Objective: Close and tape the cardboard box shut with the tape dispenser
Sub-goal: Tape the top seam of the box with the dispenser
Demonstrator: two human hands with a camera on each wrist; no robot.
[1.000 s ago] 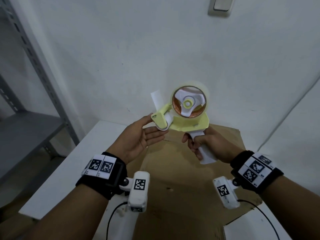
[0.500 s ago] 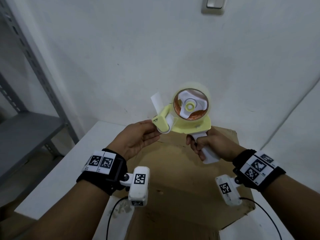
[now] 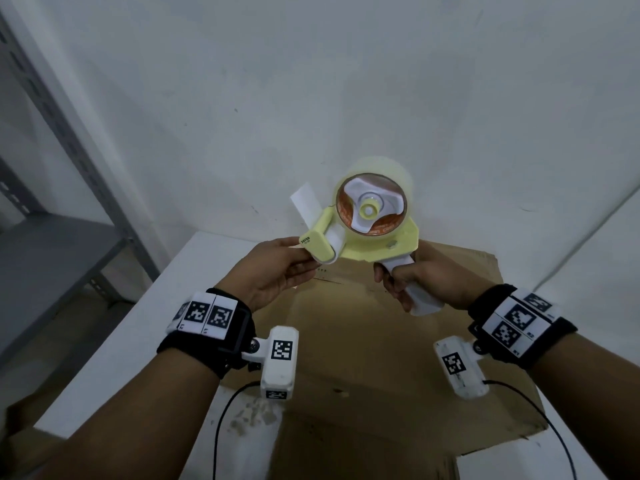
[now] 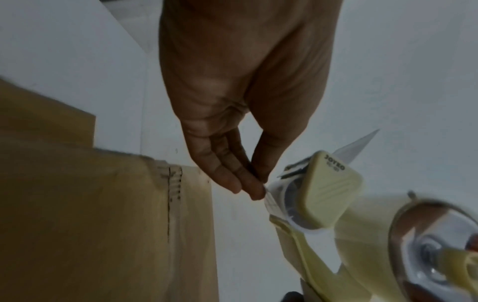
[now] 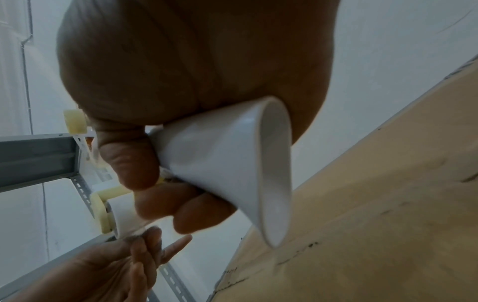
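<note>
A pale yellow tape dispenser (image 3: 370, 233) with a clear tape roll is held up above the brown cardboard box (image 3: 363, 341), whose top flaps lie flat. My right hand (image 3: 415, 282) grips its white handle (image 5: 227, 163), fingers curled round it. At the roller end (image 4: 323, 196) my left hand (image 3: 273, 271) pinches the free tape end (image 4: 267, 197) between thumb and fingertips (image 4: 254, 190). A white flap (image 3: 304, 202) sticks up from the dispenser's front.
The box sits on a white table (image 3: 138, 327) pushed against a white wall (image 3: 346, 98). A grey metal shelf (image 3: 52, 251) stands at the left, beyond the table edge. Cables (image 3: 225, 427) trail from both wrist cameras.
My left hand went from open under the roller to pinching the tape end. The dispenser stayed raised in my right hand, shifting slightly.
</note>
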